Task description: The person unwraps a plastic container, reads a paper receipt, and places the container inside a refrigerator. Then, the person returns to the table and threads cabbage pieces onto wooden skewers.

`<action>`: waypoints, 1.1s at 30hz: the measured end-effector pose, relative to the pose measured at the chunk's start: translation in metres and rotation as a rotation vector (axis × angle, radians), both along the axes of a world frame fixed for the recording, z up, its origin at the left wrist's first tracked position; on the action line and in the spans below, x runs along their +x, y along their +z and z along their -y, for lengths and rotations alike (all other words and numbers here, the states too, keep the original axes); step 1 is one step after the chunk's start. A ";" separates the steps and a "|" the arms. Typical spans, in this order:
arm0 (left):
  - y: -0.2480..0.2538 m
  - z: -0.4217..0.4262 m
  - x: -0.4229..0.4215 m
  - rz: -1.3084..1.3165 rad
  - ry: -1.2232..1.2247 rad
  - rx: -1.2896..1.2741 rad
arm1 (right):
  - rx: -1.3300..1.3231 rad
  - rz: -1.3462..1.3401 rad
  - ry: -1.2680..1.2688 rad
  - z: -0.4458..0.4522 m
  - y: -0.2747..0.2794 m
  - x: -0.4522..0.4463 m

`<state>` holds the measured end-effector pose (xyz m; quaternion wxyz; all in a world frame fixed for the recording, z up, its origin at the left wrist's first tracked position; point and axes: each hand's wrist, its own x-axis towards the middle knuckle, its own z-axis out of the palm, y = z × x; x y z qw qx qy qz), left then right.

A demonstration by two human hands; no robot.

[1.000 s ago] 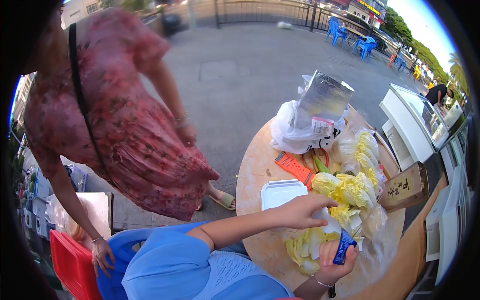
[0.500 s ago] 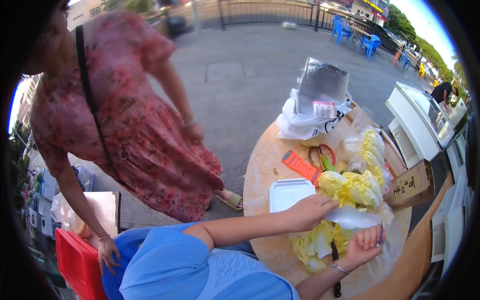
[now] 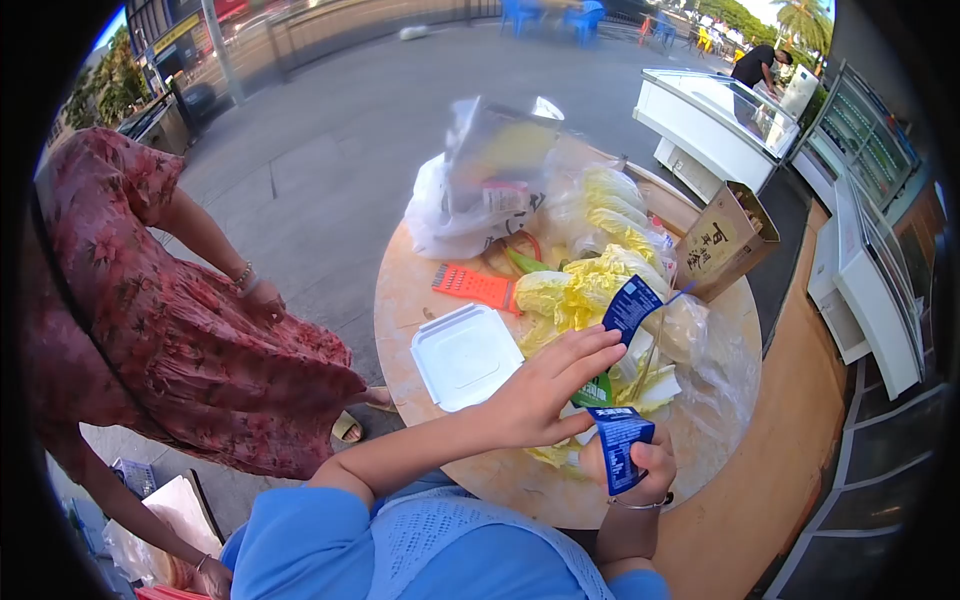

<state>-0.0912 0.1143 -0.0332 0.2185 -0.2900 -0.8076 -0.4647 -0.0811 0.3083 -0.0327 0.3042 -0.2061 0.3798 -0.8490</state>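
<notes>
Head view: a person in a floral dress (image 3: 190,350) stands beyond the bench's left side; on the bench (image 3: 400,310), near its left edge, sits a white foam tray (image 3: 466,358); a white plastic bag (image 3: 440,212) lies by the far left edge, with an orange grater (image 3: 474,287) on the bench between tray and bag.

Left hand (image 3: 530,400) is over the middle; its fingers are extended and moderately spread, tips at the upper blue piece (image 3: 632,306), thumb beside the lower blue piece (image 3: 624,440); whether it grips either cannot be told. Right hand (image 3: 655,465), towards the near edge, has its fingers closed on the lower blue piece, thumb pressed over the print.

Condition of the blue pieces: glossy, white lettering too small to read, lower one creased at the hold; a green printed patch (image 3: 594,391) shows between them; whether all are joined is hidden by the left hand.

Step in hand, as judged: two-handed handling of this wrapping; the next move calls for a sure pinch on the film and clearance from the yellow cabbage (image 3: 600,285) behind; the film would likely crumple readily.

Clear plastic (image 3: 722,395) lies towards the right edge; a tan printed box (image 3: 722,243) stands by the far right edge.
</notes>
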 end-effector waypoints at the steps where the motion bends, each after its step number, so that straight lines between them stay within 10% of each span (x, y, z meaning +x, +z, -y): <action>1: 0.000 -0.001 -0.001 -0.031 -0.060 -0.014 | 0.068 0.042 0.059 -0.002 0.002 0.008; 19: -0.030 -0.005 0.043 0.487 -0.494 -0.002 | 0.102 -0.105 -0.107 -0.020 -0.001 0.024; 26: -0.059 -0.018 0.038 1.001 -0.356 0.826 | 0.335 0.046 0.124 -0.026 -0.001 0.029; 33: -0.052 -0.022 0.042 0.998 -0.312 1.017 | 0.505 0.050 0.095 0.000 -0.054 0.032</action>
